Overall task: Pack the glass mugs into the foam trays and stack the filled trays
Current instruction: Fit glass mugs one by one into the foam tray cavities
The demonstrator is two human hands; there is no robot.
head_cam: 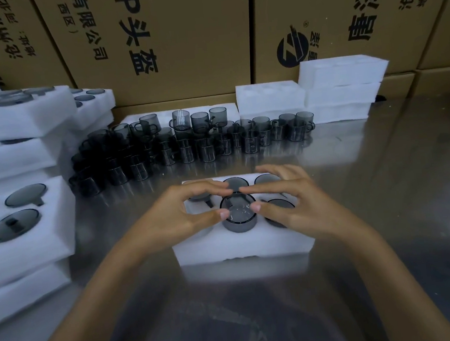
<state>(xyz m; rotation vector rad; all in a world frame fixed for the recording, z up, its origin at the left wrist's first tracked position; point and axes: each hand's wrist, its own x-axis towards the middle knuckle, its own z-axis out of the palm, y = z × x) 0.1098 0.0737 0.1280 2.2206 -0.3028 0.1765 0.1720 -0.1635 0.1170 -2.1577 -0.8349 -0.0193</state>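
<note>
Both hands — left hand [192, 214], right hand [289, 208] — pinch a smoky grey glass mug [239, 214] half-seated in the white foam tray [241, 246]. Filled trays [34, 241] stack left of it; behind it, many loose mugs [189, 143] and empty trays [341, 84] — much seems left.

Foam tray [241, 246] sits centre-front on the table [383, 183], mugs in its pockets, one mug [239, 215] in the front-middle pocket between left hand [178, 215] and right hand [300, 204]. Behind the tray a cluster of loose mugs [189, 143] stands on the table. Filled tray stacks [23, 215] lie left, empty trays [339, 89] back right, cardboard boxes [169, 39] behind everything.
</note>
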